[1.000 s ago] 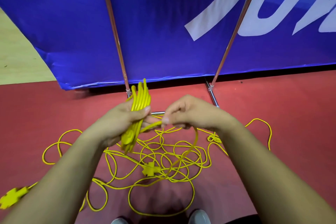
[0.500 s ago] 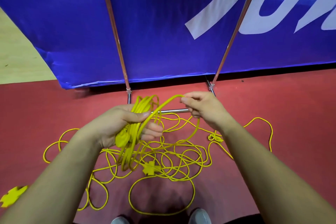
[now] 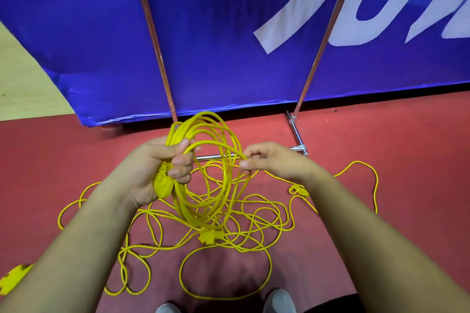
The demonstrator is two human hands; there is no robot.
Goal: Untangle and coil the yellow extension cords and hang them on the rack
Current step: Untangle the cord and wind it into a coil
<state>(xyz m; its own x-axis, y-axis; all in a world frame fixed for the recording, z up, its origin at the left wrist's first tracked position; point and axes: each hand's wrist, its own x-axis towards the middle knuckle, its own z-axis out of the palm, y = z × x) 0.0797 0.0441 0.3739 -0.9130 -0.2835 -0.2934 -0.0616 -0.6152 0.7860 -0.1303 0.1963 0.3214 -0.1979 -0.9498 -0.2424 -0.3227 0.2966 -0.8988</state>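
Observation:
My left hand [image 3: 162,168] grips a coil of yellow extension cord [image 3: 216,134] with several loops, and a yellow plug [image 3: 162,187] lies against its palm. To the right of the coil, my right hand [image 3: 274,160] pinches a strand of the same cord. More yellow cord [image 3: 254,226] lies tangled on the red floor below both hands, with a yellow socket block [image 3: 209,236] in the middle of it. The rack's two slanted poles [image 3: 152,38] rise behind, joined by a chrome base bar [image 3: 211,157].
A blue banner [image 3: 229,20] hangs behind the poles. Another yellow socket block [image 3: 14,278] lies at the bottom left. A loose cord loop [image 3: 366,173] trails off to the right. My shoe tips [image 3: 279,301] show at the bottom edge.
The coil in my left hand has opened from a tight bundle into wide loops. My right hand swung out to the right with a strand, then came back lower, closer to the coil.

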